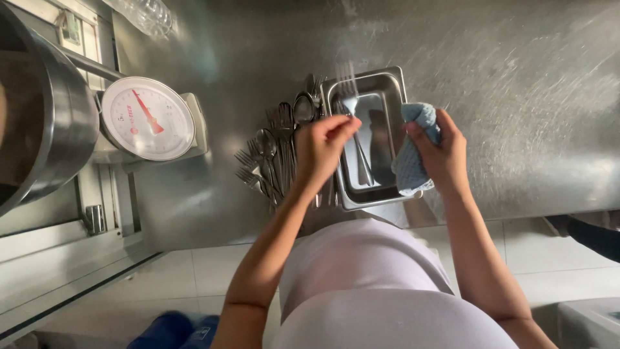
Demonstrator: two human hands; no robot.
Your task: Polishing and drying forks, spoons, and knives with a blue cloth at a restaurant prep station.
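Left hand [323,139] pinches a fork [352,106] over the steel pan [394,87], right hand [439,152] bunched round a blue cloth [410,165] beside it, so imo grip low on the handle and wipe tines last, clear of the cutlery pile [271,152].

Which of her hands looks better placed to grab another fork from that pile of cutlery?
Probably the left hand: it is right beside the cutlery pile, though holding a fork. The right hand grips a blue cloth.
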